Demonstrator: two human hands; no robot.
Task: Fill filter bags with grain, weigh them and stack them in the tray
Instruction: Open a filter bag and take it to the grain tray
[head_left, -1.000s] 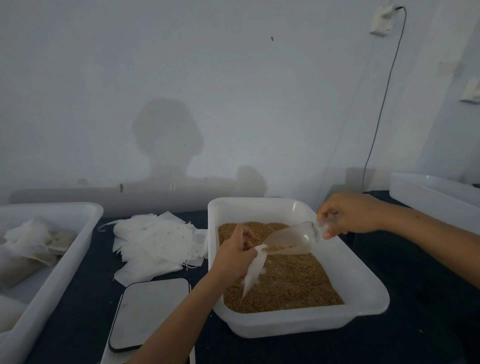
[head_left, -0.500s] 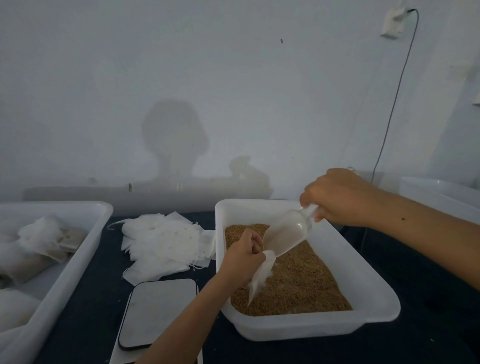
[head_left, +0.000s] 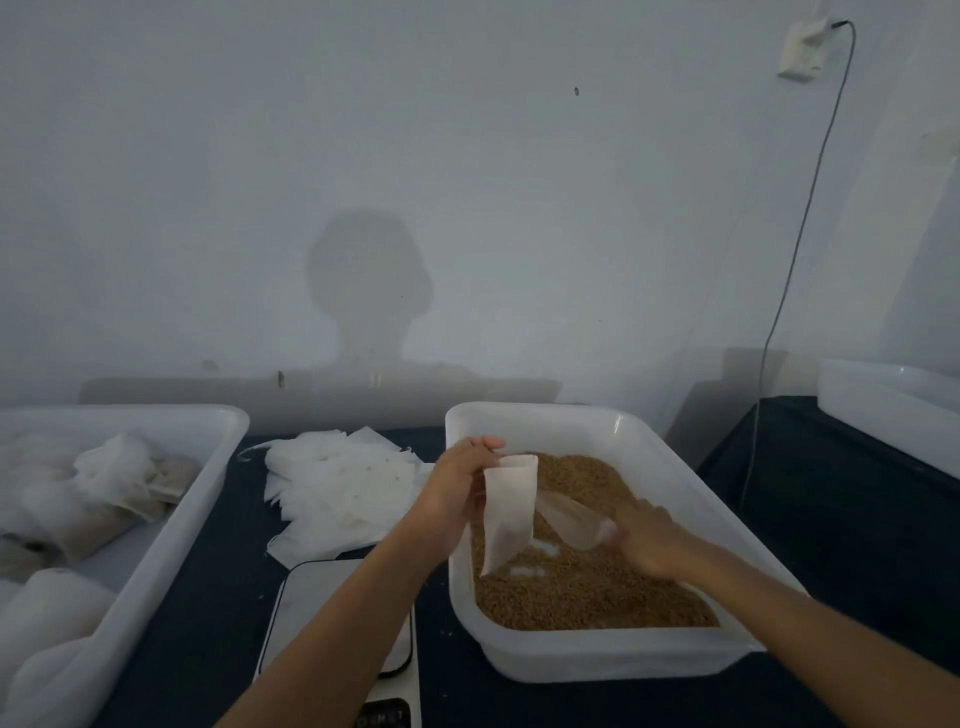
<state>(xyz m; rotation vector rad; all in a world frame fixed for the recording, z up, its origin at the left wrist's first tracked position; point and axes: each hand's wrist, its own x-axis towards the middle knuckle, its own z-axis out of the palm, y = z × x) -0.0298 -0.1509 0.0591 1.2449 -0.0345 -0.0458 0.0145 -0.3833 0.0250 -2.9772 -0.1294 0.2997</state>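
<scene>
Left hand (head_left: 457, 488) pinching the top of a white bag (head_left: 508, 512), hanging open-mouthed over the grain (head_left: 597, 587) in the tub (head_left: 582, 423). Right hand (head_left: 649, 540) gripping a clear scoop (head_left: 571, 517), low over the grain, just beside the bag. Empty bags (head_left: 337, 483) piled on the bench (head_left: 208, 597) left of the tub. Scale (head_left: 332, 603) under the left forearm. Tray (head_left: 171, 525) at far left, holding filled bags (head_left: 98, 493).

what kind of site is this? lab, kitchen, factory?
Probably a small makeshift packing station, not a lab or factory line. Cues: a plastic tub of loose grain, a heap of empty filter bags beside a small digital scale, and a tray of filled bags against a bare wall.
</scene>
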